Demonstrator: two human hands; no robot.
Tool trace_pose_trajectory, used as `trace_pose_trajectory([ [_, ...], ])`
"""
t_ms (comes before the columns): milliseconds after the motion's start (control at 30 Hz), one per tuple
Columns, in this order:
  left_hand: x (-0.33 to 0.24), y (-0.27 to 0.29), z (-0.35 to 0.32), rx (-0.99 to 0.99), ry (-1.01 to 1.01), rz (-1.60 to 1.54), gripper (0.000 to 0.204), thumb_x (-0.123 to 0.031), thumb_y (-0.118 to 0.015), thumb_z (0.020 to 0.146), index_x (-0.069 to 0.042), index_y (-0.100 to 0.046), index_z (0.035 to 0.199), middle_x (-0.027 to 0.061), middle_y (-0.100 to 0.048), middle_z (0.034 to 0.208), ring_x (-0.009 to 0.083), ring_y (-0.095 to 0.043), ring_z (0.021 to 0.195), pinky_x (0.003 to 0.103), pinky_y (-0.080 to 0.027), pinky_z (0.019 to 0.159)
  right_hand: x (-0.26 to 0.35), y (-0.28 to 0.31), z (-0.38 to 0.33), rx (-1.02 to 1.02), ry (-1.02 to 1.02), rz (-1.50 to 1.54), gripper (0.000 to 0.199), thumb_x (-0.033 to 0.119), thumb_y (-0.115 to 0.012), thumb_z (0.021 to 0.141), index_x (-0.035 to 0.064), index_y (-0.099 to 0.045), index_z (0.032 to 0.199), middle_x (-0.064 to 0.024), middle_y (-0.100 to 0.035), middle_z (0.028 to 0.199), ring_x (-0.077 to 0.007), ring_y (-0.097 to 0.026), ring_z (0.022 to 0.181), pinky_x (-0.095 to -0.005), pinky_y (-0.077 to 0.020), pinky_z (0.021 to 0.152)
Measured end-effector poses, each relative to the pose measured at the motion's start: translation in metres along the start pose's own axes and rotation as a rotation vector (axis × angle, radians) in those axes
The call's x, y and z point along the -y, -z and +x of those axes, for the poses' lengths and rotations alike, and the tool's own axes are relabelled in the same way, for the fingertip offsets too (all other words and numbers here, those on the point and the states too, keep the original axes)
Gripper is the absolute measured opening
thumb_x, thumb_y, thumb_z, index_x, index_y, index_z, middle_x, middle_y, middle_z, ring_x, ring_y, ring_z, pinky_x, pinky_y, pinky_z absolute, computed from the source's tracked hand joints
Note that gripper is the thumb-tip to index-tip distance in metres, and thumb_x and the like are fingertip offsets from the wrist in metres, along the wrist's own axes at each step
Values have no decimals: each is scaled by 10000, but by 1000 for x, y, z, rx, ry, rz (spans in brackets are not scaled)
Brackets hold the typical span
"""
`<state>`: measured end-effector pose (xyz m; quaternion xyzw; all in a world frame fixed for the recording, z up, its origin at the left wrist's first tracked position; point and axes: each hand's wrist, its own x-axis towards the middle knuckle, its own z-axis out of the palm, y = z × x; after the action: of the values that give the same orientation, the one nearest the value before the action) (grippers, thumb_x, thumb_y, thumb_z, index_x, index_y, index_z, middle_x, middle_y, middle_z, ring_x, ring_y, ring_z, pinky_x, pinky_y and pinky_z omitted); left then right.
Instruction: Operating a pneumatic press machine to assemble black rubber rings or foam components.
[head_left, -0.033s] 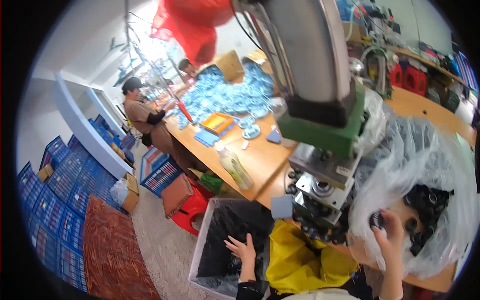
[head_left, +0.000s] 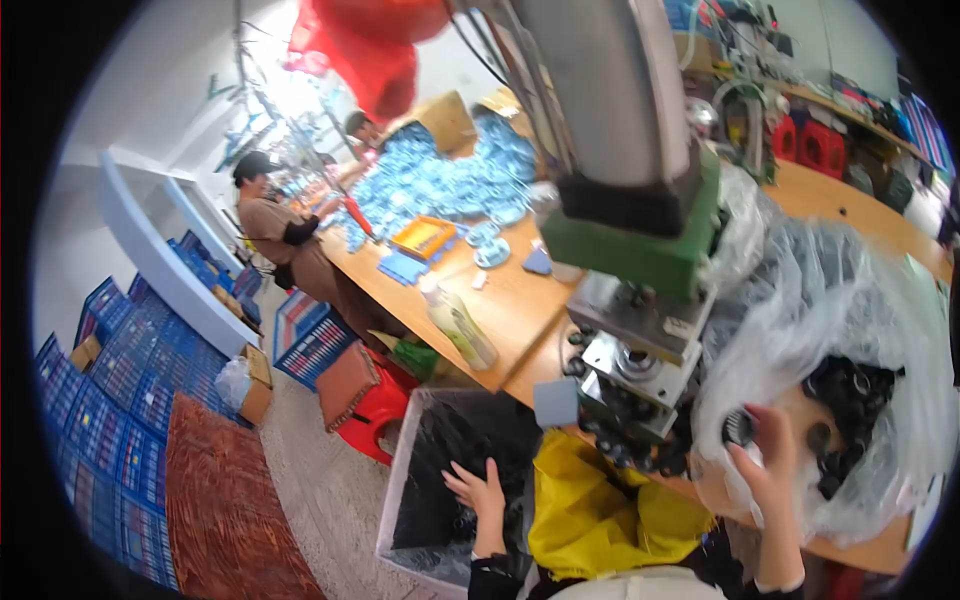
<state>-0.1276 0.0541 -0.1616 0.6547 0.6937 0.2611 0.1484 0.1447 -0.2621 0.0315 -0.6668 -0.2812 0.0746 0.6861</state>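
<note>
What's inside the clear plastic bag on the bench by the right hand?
The clear plastic bag holds a heap of small black ring-shaped parts. The right hand holds one such part at the bag's mouth. The bag's lower folds cover whatever lies deeper, so how full it is cannot be seen.

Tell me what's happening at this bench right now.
A person sits at a green press machine on a wooden bench. The right hand holds a small black round part at the mouth of a clear plastic bag of similar parts. The left hand reaches into a lined bin of dark pieces beside a yellow cloth.
</note>
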Motion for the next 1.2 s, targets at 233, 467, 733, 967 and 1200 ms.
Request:
trace_pose_trajectory([
  [233, -120, 25, 7, -32, -803, -402, 453, -202, -566, 899, 37, -438, 1261, 224, -429, 1333, 448, -308, 1293, 489, -266, 1049, 2, -99, 51, 89, 195, -105, 536, 124, -784, 721, -47, -506, 1146, -160, -623, 1027, -226, -639, 947, -320, -508, 818],
  [467, -175, -10, 3, 77, -1006, -314, 319, -178, -533, 897, -25, -553, 1177, 148, -530, 1262, 382, -398, 1264, 481, -313, 1007, -7, -133, 82, 68, 210, -269, 463, 165, -760, 716, -4, -568, 1101, -197, -640, 907, -372, -607, 824, -405, -488, 696],
  [733, -182, -31, 1, 3, -999, -105, 259, -179, -519, 883, -73, -646, 1081, 63, -630, 1144, 252, -536, 1146, 452, -372, 939, 11, -111, 66, 188, 189, -260, 578, 177, -777, 687, -26, -500, 1153, -231, -586, 1063, -413, -553, 970, -419, -468, 793],
  [967, -173, -37, 43, 80, -1029, -148, 269, -152, -504, 898, -47, -643, 1103, 116, -620, 1166, 318, -516, 1166, 434, -364, 973, -42, 44, 12, -227, 67, -925, 527, 134, -718, 722, 6, -503, 1186, -195, -576, 1087, -341, -545, 1034, -430, -436, 883],
  [1200, -198, -18, -4, 78, -1173, -635, 410, -139, -545, 875, 39, -478, 1237, 217, -500, 1260, 383, -415, 1229, 492, -273, 1033, -89, 141, 21, 103, -331, -1346, 590, 130, -711, 675, 76, -525, 1233, -221, -513, 1177, -394, -504, 1054, -428, -458, 885],
])
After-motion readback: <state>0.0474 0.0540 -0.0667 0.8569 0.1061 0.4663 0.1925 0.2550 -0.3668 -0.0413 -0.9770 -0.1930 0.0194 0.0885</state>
